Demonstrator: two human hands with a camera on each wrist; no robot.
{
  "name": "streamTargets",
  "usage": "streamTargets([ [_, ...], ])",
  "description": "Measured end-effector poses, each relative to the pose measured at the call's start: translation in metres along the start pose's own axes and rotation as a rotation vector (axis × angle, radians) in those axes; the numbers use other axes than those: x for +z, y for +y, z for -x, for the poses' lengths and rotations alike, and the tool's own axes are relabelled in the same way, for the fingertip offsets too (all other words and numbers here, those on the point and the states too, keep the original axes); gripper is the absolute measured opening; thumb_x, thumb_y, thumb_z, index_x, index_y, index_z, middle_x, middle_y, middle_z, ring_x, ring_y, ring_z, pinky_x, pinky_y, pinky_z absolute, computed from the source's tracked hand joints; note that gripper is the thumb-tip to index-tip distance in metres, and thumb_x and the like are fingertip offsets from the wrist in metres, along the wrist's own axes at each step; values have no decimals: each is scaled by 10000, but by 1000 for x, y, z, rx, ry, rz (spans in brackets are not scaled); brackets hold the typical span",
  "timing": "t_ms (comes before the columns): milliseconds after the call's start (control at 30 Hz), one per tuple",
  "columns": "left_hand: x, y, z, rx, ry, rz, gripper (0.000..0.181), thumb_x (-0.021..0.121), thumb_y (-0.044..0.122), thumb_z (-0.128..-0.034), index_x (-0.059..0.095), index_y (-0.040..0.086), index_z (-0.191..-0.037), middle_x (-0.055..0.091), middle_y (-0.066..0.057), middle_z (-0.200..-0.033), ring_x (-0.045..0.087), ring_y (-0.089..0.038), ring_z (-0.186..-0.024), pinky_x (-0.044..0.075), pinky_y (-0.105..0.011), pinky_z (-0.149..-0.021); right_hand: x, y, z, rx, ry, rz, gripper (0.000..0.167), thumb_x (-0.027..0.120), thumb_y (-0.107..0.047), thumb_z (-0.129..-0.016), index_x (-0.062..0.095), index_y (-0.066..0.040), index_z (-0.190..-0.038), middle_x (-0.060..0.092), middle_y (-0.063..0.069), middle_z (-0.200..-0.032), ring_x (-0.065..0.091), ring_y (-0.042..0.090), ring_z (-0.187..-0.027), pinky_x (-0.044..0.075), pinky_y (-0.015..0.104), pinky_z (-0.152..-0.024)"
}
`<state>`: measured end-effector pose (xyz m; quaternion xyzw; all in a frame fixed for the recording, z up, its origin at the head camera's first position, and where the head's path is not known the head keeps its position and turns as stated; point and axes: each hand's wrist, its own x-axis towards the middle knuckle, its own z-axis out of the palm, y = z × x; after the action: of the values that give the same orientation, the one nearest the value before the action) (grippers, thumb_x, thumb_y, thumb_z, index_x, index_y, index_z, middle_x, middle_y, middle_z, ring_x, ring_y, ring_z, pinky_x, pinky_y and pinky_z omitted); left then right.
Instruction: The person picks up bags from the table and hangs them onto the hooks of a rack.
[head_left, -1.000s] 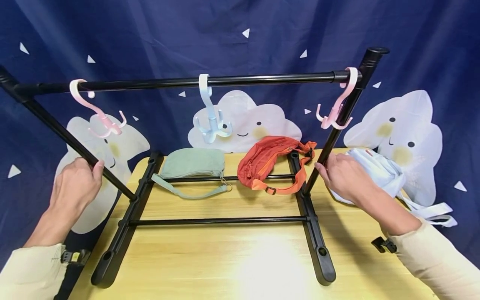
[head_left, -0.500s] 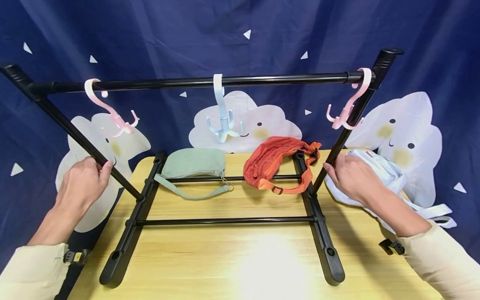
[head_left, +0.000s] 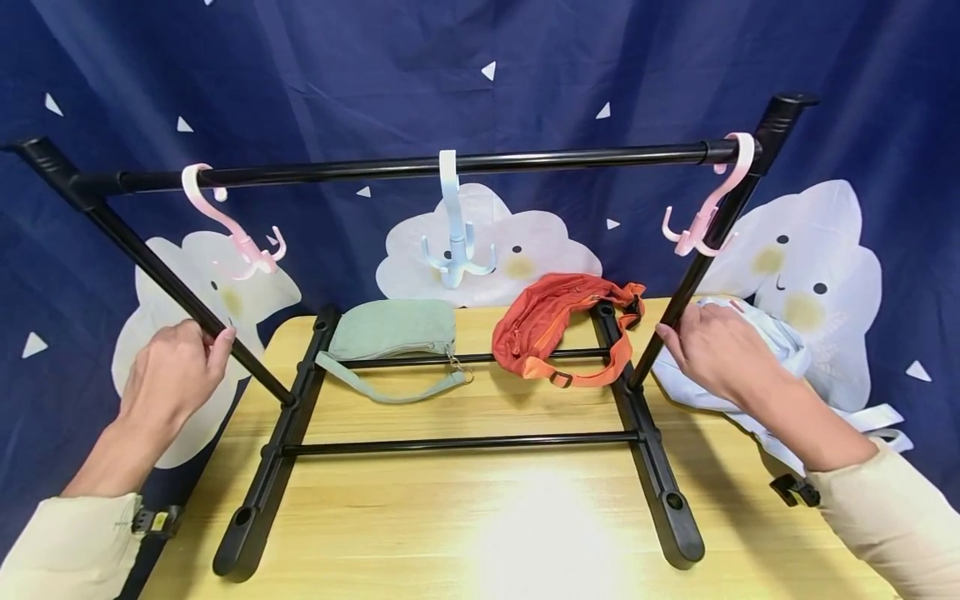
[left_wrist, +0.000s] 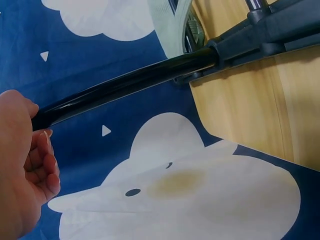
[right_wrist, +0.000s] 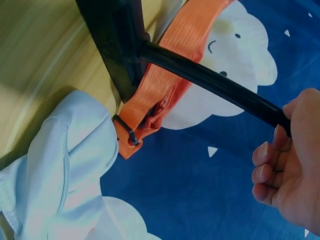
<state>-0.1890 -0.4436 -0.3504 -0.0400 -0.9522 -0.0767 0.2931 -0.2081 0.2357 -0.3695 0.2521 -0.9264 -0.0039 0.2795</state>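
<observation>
A black clothes rack (head_left: 450,442) stands on the wooden table. My left hand (head_left: 172,367) grips its left upright (left_wrist: 125,90) low down, thumb along the inner side. Its right upright (right_wrist: 215,82) is held by my right hand (head_left: 712,346), fingers curled at the tube. From the top bar (head_left: 570,158) hang a pink hook (head_left: 232,225) at left, a light blue hook (head_left: 454,225) near the middle and another pink hook (head_left: 708,204) at the right end. A green handbag (head_left: 393,327) and an orange waist bag (head_left: 540,321) lie over the rack's rear lower bar.
A pale blue bag (head_left: 780,342) lies on the table just outside the right foot, partly behind my right hand, its straps trailing right. Behind the table (head_left: 420,533) hangs a dark blue curtain (head_left: 337,75) with cloud prints.
The rack and its hooks have shifted to the right, both hands moving with it. The green and orange bags have moved slightly right too.
</observation>
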Motion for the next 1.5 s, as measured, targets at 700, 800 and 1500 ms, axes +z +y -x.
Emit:
streamTargets([
  [700,6,-4,4,116,84,15,360,668,202,-959,506,0,-708,484,-157,-602,478,-347,-551,321,-451,-454,-3,-6,2,56,-55,-15,327,607,-190,-988,458,-27,-746,416,58,-587,488,323,-580,484,519,-747],
  [800,8,-5,3,138,109,16,351,673,193,-943,493,9,-704,472,-151,-600,472,-351,-547,319,-459,-444,-4,-6,3,80,-80,-27,315,596,-189,-995,470,-12,-767,478,100,-604,574,406,-672,494,560,-850],
  [1500,3,-3,3,101,58,7,377,657,213,-985,501,-4,-721,495,-169,-613,499,-377,-574,380,-526,-491,-1,-7,1,130,-111,-39,280,561,-198,-1019,504,37,-878,554,186,-723,602,445,-772,457,597,-757],
])
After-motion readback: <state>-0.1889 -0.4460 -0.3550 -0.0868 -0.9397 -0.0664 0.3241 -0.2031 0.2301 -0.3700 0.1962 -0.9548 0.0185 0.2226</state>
